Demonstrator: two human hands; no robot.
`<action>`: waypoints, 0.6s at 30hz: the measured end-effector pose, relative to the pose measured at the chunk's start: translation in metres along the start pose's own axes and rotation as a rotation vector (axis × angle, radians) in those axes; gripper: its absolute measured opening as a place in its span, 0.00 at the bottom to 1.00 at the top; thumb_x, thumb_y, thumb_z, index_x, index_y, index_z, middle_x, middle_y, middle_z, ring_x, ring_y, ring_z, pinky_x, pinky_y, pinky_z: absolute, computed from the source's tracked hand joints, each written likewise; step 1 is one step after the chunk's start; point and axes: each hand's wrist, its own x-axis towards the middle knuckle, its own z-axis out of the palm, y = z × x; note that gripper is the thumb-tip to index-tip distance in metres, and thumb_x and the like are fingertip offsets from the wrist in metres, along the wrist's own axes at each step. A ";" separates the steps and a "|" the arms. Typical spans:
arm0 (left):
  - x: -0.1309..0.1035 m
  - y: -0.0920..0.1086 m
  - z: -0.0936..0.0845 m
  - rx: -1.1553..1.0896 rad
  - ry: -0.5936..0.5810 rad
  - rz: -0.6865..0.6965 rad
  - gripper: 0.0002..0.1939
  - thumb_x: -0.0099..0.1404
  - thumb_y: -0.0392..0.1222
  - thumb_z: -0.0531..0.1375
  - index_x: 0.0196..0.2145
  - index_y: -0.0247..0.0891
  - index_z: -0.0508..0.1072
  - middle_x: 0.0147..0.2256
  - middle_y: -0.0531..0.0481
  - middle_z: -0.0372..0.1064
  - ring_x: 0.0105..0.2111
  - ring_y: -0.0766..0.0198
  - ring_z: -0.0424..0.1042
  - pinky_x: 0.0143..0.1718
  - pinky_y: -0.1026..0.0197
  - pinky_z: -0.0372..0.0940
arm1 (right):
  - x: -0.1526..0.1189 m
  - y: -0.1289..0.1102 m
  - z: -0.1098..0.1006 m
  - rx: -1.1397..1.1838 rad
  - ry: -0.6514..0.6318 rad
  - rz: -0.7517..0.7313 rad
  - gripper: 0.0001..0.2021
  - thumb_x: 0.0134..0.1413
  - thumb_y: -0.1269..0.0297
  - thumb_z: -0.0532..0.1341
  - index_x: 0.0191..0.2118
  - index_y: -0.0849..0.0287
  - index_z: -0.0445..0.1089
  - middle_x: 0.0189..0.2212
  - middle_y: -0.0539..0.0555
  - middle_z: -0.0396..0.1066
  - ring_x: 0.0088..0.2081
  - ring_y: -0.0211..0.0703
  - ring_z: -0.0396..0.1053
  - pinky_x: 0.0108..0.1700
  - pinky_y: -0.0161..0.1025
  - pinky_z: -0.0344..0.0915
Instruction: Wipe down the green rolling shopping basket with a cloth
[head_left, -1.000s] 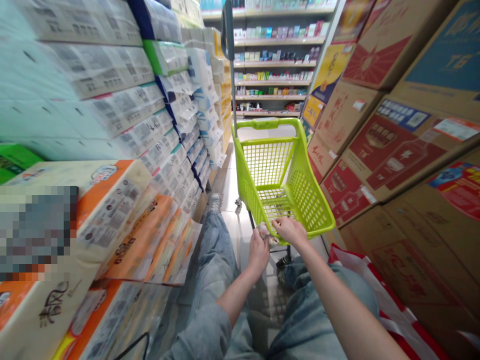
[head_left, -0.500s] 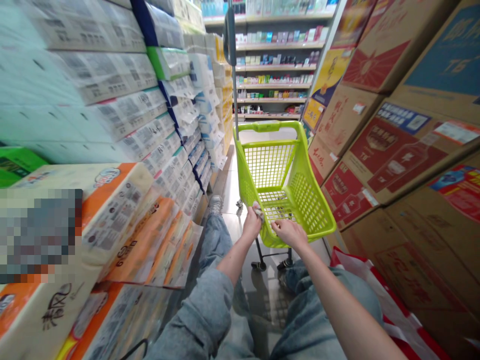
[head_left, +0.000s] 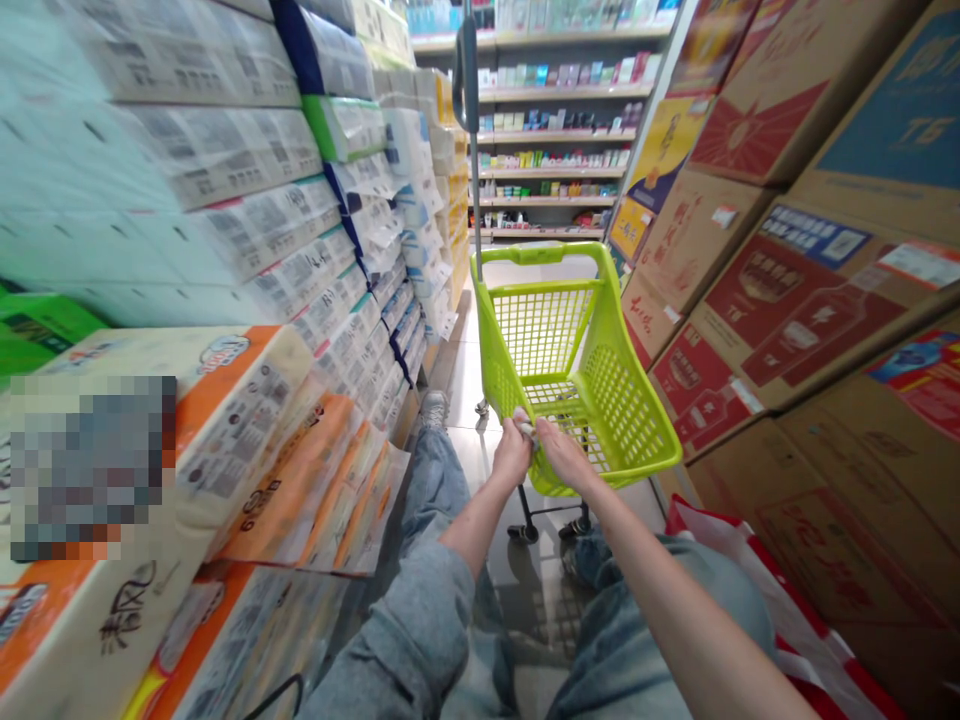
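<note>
A lime-green plastic shopping cart (head_left: 637, 420) with lattice walls stands before my knees, its basket showing no goods inside. My left hand (head_left: 511, 452) is closed on a small crumpled whitish wad (head_left: 527, 429), perhaps a tissue or cloth, at the basket's near left rim. Right beside it, my right hand (head_left: 564, 455) has its fingers bent together against the wad, over the near edge of the basket. Whether the right fingers grip the wad or only touch it, I cannot tell.
Stacked tissue packs (head_left: 262, 230) line the left side, with orange-and-cream packs (head_left: 225, 400) close by. Cardboard cartons (head_left: 795, 300) rise on the right, a red-and-white bag (head_left: 750, 560) below them. A grey pole (head_left: 475, 190) rises by the cart. Stocked shelves (head_left: 555, 135) stand behind.
My right hand has moved left from the near part of the cart's rim to meet my left hand at the wad. The cart stays in place; the view has shifted slightly.
</note>
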 end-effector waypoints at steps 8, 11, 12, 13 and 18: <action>0.016 0.008 -0.001 0.018 0.071 -0.027 0.13 0.66 0.51 0.47 0.42 0.40 0.58 0.39 0.43 0.69 0.38 0.58 0.71 0.38 0.58 0.64 | -0.013 -0.005 0.002 -0.183 -0.035 -0.005 0.31 0.63 0.47 0.32 0.65 0.52 0.47 0.62 0.54 0.54 0.61 0.46 0.53 0.57 0.42 0.53; 0.029 0.014 -0.004 0.043 0.091 -0.036 0.11 0.66 0.48 0.47 0.41 0.39 0.59 0.40 0.41 0.69 0.39 0.56 0.71 0.39 0.56 0.64 | -0.012 -0.001 0.000 -0.166 -0.027 -0.029 0.29 0.64 0.49 0.33 0.65 0.51 0.46 0.62 0.53 0.54 0.61 0.46 0.54 0.57 0.41 0.53; 0.031 0.015 -0.005 0.051 0.089 -0.039 0.10 0.65 0.47 0.48 0.41 0.39 0.58 0.40 0.41 0.69 0.39 0.56 0.71 0.39 0.56 0.64 | -0.011 0.000 -0.001 -0.165 -0.023 -0.027 0.28 0.64 0.50 0.33 0.65 0.50 0.47 0.62 0.52 0.54 0.60 0.46 0.55 0.56 0.41 0.53; 0.033 0.015 -0.005 0.054 0.087 -0.040 0.10 0.65 0.46 0.49 0.41 0.39 0.58 0.40 0.41 0.69 0.39 0.56 0.71 0.39 0.56 0.64 | -0.011 0.001 -0.001 -0.164 -0.021 -0.027 0.28 0.64 0.50 0.34 0.65 0.49 0.47 0.62 0.52 0.55 0.60 0.46 0.56 0.56 0.40 0.53; 0.020 0.013 -0.002 -0.014 0.085 -0.023 0.11 0.66 0.48 0.48 0.41 0.40 0.59 0.37 0.44 0.69 0.39 0.57 0.71 0.39 0.58 0.63 | -0.008 0.005 -0.006 -0.144 -0.029 -0.147 0.26 0.65 0.52 0.36 0.64 0.48 0.50 0.59 0.51 0.60 0.57 0.44 0.59 0.55 0.39 0.56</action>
